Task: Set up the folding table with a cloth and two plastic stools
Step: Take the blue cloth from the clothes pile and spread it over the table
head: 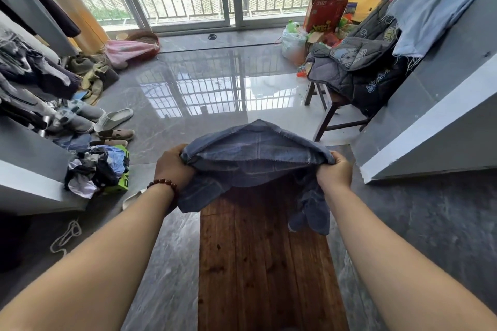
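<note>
Clutching with curled fingers, the left hand (172,169) grips one bunched corner of the blue cloth (255,158). The fabric arches up between the two sets of fingers, held wide, I'd say, so it can be spread. Directly beneath the fingers lies the wooden table (263,263), its long edges bare, with open floor (172,263) either side. The right hand (334,173) clenches the opposite corner, and a loose tail hangs below its fingers.

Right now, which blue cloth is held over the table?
The darker checked cloth, gripped by the left hand and right hand above the table; the paler cloth hangs upper right, untouched.
</note>
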